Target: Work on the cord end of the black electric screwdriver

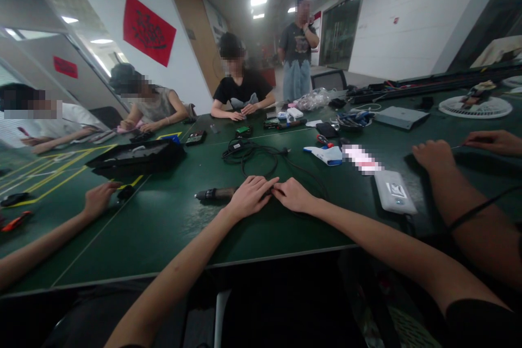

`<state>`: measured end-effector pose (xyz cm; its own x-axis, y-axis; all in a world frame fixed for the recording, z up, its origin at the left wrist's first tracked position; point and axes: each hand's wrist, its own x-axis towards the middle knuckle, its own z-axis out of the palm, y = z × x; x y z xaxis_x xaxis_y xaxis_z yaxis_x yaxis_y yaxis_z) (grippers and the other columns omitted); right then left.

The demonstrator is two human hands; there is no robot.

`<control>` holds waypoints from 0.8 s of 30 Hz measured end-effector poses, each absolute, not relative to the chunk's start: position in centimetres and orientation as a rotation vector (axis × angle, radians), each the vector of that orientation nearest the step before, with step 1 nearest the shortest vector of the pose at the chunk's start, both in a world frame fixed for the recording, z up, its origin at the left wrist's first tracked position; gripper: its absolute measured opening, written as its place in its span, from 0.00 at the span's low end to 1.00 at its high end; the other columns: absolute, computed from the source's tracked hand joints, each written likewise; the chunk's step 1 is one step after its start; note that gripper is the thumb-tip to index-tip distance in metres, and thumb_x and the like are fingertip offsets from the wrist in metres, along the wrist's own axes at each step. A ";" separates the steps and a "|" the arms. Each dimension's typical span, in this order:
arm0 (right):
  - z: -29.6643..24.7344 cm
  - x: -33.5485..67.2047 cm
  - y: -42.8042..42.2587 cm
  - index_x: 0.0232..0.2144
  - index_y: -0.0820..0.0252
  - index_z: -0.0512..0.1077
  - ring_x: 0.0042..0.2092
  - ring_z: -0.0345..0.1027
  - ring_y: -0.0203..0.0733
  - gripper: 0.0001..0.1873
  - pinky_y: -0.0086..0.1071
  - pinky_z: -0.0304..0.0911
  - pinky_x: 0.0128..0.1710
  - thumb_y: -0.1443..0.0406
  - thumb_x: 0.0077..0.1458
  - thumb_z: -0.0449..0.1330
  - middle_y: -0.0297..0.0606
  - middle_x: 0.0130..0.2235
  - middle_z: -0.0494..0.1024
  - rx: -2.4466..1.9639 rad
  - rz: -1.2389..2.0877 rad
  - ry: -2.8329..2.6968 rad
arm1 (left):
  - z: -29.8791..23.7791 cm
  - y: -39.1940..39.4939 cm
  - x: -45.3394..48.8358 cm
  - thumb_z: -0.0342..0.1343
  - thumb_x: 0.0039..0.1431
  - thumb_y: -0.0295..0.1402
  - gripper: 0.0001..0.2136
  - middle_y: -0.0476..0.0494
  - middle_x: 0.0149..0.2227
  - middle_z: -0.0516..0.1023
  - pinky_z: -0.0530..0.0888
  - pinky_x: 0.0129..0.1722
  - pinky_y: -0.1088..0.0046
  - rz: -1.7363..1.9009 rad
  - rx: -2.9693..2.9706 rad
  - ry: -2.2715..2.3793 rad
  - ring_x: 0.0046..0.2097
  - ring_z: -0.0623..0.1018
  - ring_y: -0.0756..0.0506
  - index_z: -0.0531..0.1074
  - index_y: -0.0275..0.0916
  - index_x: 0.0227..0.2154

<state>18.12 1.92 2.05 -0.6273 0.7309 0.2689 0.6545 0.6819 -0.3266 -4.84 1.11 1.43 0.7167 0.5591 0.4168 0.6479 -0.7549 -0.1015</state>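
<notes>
Cable coil (pixel 238 147) lies beyond cylindrical tool (pixel 222 194) near table's (pixel 163 239) front edge; left hand (pixel 252 194) atop tool, right hand (pixel 294 194) adjoining; grips indeterminable.

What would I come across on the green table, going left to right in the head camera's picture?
Orange hand tool, shallow black plastic tray, dark cylindrical tool's metal-tipped end, the wearer's left hand, right hand, flat white rectangular device, round white slatted grille.

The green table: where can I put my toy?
Bare green tabletop shows between the wearer's left forearm and the open black tray, and between the right forearm and the white rectangular box. It's crowded around the crumpled clear plastic.
</notes>
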 end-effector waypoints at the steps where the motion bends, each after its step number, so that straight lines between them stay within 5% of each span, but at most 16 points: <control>1: 2.0 18.1 2.0 0.40 0.62 0.79 0.35 0.75 0.40 0.15 0.30 0.58 0.40 0.61 0.73 0.55 0.42 0.37 0.84 -1.077 0.279 -2.517 | 1.4 1.1 -4.9 0.50 0.72 0.32 0.30 0.38 0.56 0.75 0.70 0.60 0.56 -0.537 -2.699 -0.945 0.58 0.74 0.39 0.52 0.44 0.74; 24: 1.9 18.2 2.1 0.39 0.61 0.79 0.33 0.74 0.38 0.16 0.30 0.58 0.39 0.61 0.73 0.54 0.40 0.35 0.83 -1.050 0.318 -2.518 | 1.5 1.0 -5.1 0.48 0.71 0.29 0.29 0.39 0.54 0.76 0.71 0.60 0.57 -0.551 -2.715 -0.956 0.60 0.73 0.40 0.52 0.44 0.73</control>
